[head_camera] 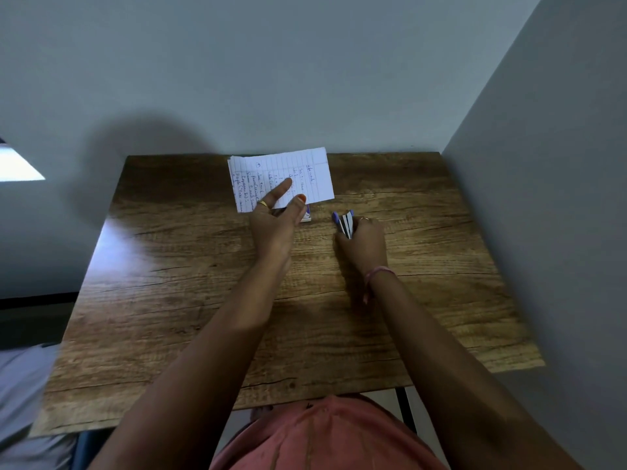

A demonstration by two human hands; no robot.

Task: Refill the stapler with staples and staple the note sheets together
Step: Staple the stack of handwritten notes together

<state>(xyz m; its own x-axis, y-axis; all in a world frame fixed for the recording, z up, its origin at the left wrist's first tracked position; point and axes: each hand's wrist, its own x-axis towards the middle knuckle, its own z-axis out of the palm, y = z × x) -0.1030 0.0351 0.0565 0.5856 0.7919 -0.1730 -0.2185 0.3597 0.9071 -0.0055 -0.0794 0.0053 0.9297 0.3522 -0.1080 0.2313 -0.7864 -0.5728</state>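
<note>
The right hand (363, 239) is gripping one opened stapler (344, 223); the left hand (275, 218) is lying relaxed over one stack of note sheets (281, 178), possibly touching a staple box (307, 216).

A person seated at a wooden table (203, 300) works with both hands near its far edge. The right hand (364, 244) grips a purple stapler (344, 223), its parts splayed apart and pointing away from the body. The left hand (276, 220), fingers extended, reaches over the near edge of a stack of handwritten lined note sheets (281, 176) lying just beyond it. A small staple box (307, 217) peeks out beside the left thumb, between the two hands. A pink band (378, 274) circles the right wrist.
</note>
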